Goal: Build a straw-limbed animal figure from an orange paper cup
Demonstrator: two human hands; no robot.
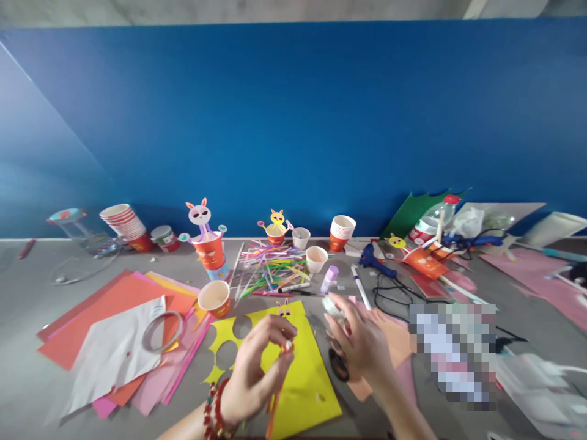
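My left hand [257, 373], a red beaded bracelet at its wrist, is closed in a pinch above a yellow sheet [312, 366]. Something small and whitish shows at its fingertips, too small to name. An orange strip [274, 412] hangs below that hand. To the right, my right hand [360, 342] curls its fingers over a small whitish round thing [333, 307], partly hidden by them. Black-handled scissors [338, 365] lie just under this hand, their blades mostly covered. A small rabbit face [284, 310] with pink ears lies at the yellow sheet's top edge.
Coloured papers [114, 318] with a tape roll [162, 332] lie left. Behind are a paper cup [214, 299], a rabbit figure [200, 215] on cups, and a pile of coloured sticks [275, 266]. A blue glue gun [376, 261] and black cable [389, 299] lie right.
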